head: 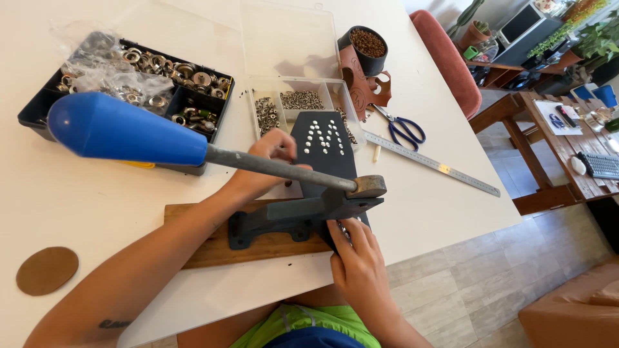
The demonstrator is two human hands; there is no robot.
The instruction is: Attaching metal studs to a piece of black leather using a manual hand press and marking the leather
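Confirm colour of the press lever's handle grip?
Blue, on a grey metal rod; the press lever's handle grip shows clearly in the head view.

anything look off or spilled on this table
Mostly orderly. A few small rivets lie loose on the table beside the clear compartment box, outside its walls. The left hand and right hand hold the studded black strip under the press.

The press head (361,193) hides the strip (325,145) beneath it; right hand (358,261) fingertips vanish under the frame; left hand (271,158) partly behind the lever (277,169).
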